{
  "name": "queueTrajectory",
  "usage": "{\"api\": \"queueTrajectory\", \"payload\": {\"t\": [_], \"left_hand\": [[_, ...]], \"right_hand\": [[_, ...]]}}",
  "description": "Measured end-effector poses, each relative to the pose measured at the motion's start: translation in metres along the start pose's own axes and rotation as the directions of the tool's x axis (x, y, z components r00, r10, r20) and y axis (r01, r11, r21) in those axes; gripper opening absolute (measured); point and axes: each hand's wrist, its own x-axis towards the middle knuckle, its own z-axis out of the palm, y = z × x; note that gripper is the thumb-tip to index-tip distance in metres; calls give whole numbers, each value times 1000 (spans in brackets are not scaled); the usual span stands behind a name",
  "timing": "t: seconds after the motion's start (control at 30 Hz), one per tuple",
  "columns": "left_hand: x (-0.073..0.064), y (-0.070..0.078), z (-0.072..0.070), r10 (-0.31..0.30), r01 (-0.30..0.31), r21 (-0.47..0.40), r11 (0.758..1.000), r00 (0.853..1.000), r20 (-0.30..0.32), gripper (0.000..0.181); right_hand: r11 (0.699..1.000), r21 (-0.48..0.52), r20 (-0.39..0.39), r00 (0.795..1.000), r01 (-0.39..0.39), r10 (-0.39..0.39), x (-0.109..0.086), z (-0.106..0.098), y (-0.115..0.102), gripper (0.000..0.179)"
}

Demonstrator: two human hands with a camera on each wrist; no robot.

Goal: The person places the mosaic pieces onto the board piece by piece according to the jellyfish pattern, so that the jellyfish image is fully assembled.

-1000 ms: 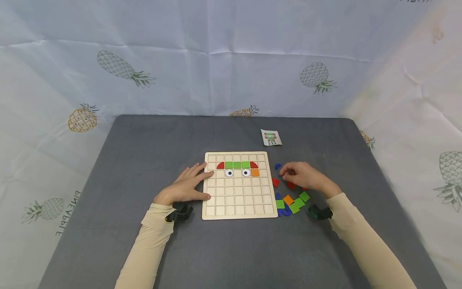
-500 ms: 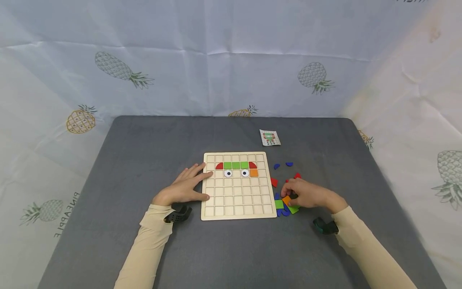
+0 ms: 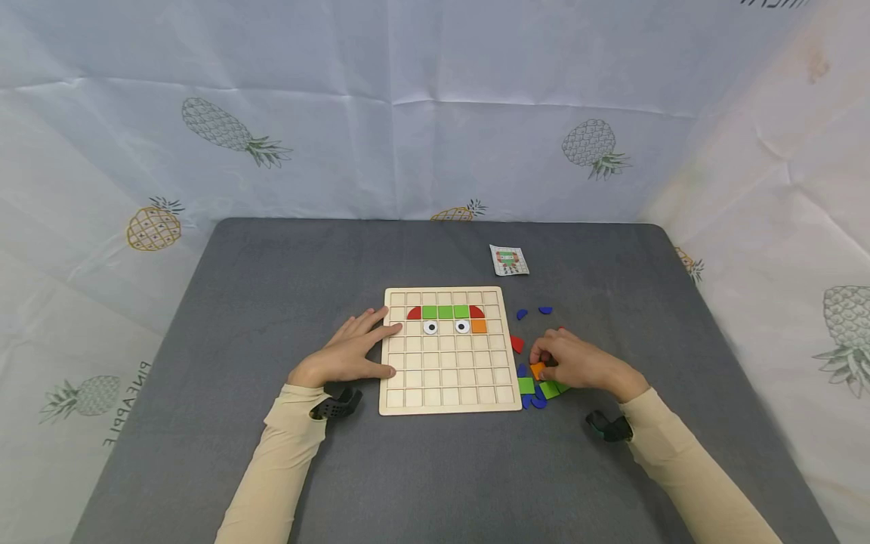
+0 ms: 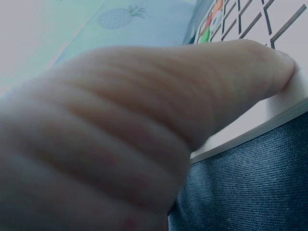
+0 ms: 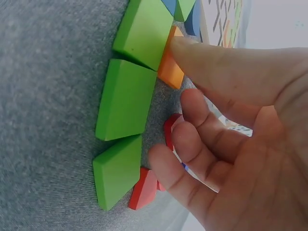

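A light wooden grid board (image 3: 450, 379) lies flat on the grey table. On its upper rows are red quarter-round tiles, green squares, two eye discs (image 3: 430, 327) and one orange square (image 3: 479, 326). My left hand (image 3: 345, 353) rests with spread, straight fingers on the board's left edge; its thumb (image 4: 240, 72) presses the board in the left wrist view. Right of the board, my right hand (image 3: 579, 364) pinches a loose orange square tile (image 5: 171, 72); the thumb lies on it, and the index fingertip is hidden in the right wrist view. Green square tiles (image 5: 126, 98) lie beside it.
A small picture card (image 3: 509, 261) lies behind the board. Blue half-round tiles (image 3: 546, 310) and a red tile (image 3: 517, 344) are scattered right of the board. More blue pieces (image 3: 538, 403) sit near its lower right corner. A pineapple-print cloth (image 3: 435, 151) stands behind the table.
My right hand has come from the blue and red tiles toward the front, onto the orange tile, which has shifted slightly away from the green ones. The left hand stays on the board.
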Motion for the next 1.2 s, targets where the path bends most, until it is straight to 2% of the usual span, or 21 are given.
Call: {"api": "queueTrajectory", "payload": {"t": [0.07,0.3,0.43,0.67,0.93,1.2], "left_hand": [[0,0,0,2,-2,-1,1000,1000,-3,81],[0,0,1,3,-3,1,1000,1000,-5,80],[-1,0,0,6,-7,-7,1000,1000,-8,80],[0,0,0,1,-1,-7,1000,1000,4,80],[0,1,-1,10,-10,-4,1000,1000,-2,80],[-1,-1,1,15,-15,-8,1000,1000,-5,80]], "right_hand": [[999,-40,-17,1000,-16,15,0,1,0,11],[1000,-12,-45,999,-28,27,-1,4,-5,10],[998,-59,-88,996,-34,29,-1,6,-7,7],[994,-80,-137,988,-81,69,2,10,-9,19],[985,-138,-155,984,-107,85,3,8,-13,9],[1000,12,-154,988,-25,27,7,-12,-9,4]]}}
